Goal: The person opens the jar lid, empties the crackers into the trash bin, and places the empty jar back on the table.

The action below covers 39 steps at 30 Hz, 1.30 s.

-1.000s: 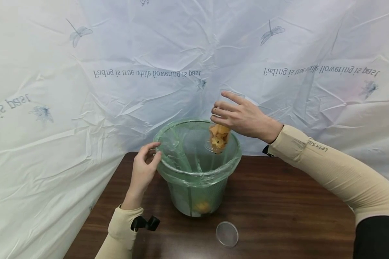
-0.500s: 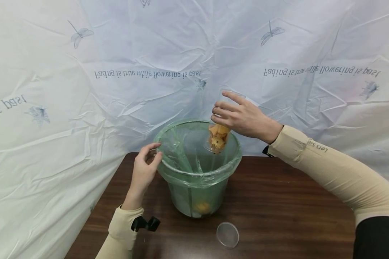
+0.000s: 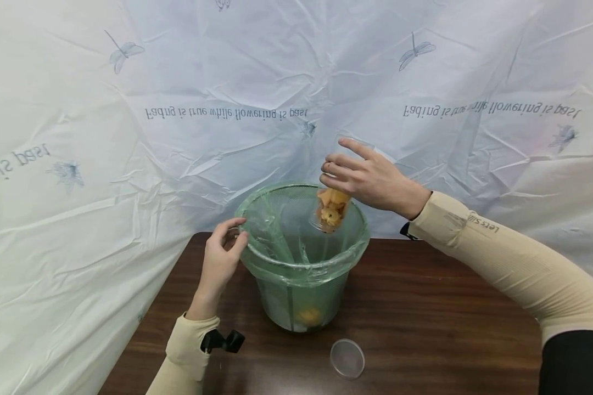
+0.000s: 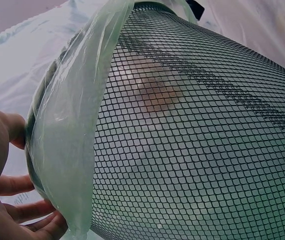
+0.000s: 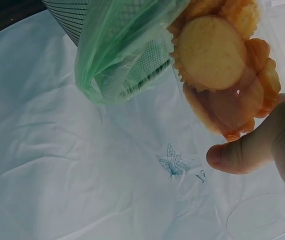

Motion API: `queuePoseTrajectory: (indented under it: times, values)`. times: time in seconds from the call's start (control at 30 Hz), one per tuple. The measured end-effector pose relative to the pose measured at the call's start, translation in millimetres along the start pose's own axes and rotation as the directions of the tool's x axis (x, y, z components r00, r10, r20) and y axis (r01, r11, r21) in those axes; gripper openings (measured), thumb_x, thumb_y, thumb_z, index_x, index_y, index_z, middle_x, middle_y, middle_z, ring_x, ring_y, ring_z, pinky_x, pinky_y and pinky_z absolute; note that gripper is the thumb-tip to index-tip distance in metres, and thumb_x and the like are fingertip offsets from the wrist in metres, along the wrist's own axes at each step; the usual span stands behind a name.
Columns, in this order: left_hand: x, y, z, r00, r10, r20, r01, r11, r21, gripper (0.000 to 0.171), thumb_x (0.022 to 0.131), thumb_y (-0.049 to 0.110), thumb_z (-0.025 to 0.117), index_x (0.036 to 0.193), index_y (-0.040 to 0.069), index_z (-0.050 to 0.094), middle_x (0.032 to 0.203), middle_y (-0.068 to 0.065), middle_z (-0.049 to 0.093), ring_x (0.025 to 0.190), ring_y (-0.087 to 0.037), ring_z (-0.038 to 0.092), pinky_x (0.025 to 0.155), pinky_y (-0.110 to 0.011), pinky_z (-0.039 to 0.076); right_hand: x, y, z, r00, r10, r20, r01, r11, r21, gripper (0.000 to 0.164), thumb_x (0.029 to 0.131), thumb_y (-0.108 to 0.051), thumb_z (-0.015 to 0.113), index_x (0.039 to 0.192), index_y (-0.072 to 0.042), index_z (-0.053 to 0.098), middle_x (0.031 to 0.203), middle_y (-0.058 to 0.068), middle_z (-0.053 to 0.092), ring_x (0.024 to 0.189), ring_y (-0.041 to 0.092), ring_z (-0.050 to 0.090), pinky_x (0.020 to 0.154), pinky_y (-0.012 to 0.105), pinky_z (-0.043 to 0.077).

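My right hand [image 3: 370, 178] grips a clear plastic jar [image 5: 255, 217], tipped with its mouth down over a wastebasket [image 3: 303, 304]. Small golden cakes [image 3: 333, 211] are bunched in the lower part of the jar near its mouth; the right wrist view shows their fluted edges, with my thumb pressed on the jar wall. The wastebasket is black mesh, lined with a green plastic bag [image 4: 70, 150] folded over its rim. At the left side of that rim my left hand [image 3: 219, 258] holds on with thumb and fingertips. Something yellow-orange [image 3: 308, 315] shows through the mesh at the bottom.
A round clear lid [image 3: 347, 358] lies on the dark wooden table [image 3: 425, 307], in front of the wastebasket and slightly right. White printed sheeting [image 3: 257, 66] hangs behind the table and along its left side.
The jar's mouth has swung very slightly left over the wastebasket, and the cakes stay inside it. My left hand keeps its place on the rim.
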<state>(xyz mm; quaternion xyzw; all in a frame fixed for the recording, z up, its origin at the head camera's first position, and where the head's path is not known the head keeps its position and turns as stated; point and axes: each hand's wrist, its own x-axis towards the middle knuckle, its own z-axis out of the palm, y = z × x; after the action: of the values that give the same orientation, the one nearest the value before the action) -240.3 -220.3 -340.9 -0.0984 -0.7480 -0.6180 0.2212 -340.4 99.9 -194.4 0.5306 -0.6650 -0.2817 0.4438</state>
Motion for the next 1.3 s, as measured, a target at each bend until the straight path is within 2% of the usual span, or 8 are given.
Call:
queuePoseTrajectory:
  times: [0.23,0.67,1.07,1.3]
  values:
    - [2.4,-0.7,-1.2,1.000,0.001,0.005,-0.001,1.000,0.001,0.034,0.095,0.015,0.062,0.127,0.004,0.060,0.127,-0.010,0.054,0.107,-0.018,0.054,0.092,-0.027,0.048,-0.2,0.5,1.2,0.999,-0.005,0.050,0.007,0.999,-0.043,0.054,0.085,-0.005,0.074,0.135,-0.014,0.058,0.131,0.009,0.060,0.127,0.027,0.051,0.119,0.049,0.022]
    - [6.4,-0.8,-3.5,1.000,-0.004,0.008,0.004,1.000,0.004,0.033,0.096,0.016,0.062,0.127,0.006,0.060,0.128,-0.010,0.054,0.107,-0.017,0.054,0.091,-0.022,0.047,3.6,2.0,3.7,0.994,-0.028,0.103,0.035,0.997,-0.069,0.057,0.088,-0.004,0.070,0.141,-0.015,0.052,0.136,0.008,0.056,0.132,0.026,0.046,0.120,0.048,0.019]
    - [11.0,-2.7,-5.7,1.000,-0.014,0.022,0.014,1.000,-0.004,0.035,0.096,0.017,0.062,0.128,0.005,0.059,0.128,-0.011,0.053,0.106,-0.018,0.053,0.092,-0.027,0.047,4.0,4.7,5.3,0.997,0.002,0.081,0.001,1.000,-0.029,0.056,0.084,-0.001,0.073,0.136,-0.014,0.057,0.135,0.009,0.058,0.130,0.027,0.048,0.121,0.048,0.018]
    - [12.4,-2.5,-5.9,1.000,-0.016,0.025,0.016,1.000,-0.007,0.038,0.095,0.020,0.063,0.130,0.005,0.058,0.128,-0.008,0.053,0.107,-0.018,0.053,0.093,-0.030,0.047,2.1,5.8,6.8,0.997,0.016,0.082,-0.015,1.000,-0.019,0.050,0.087,0.000,0.070,0.134,-0.015,0.059,0.133,0.008,0.060,0.129,0.027,0.050,0.120,0.048,0.021]
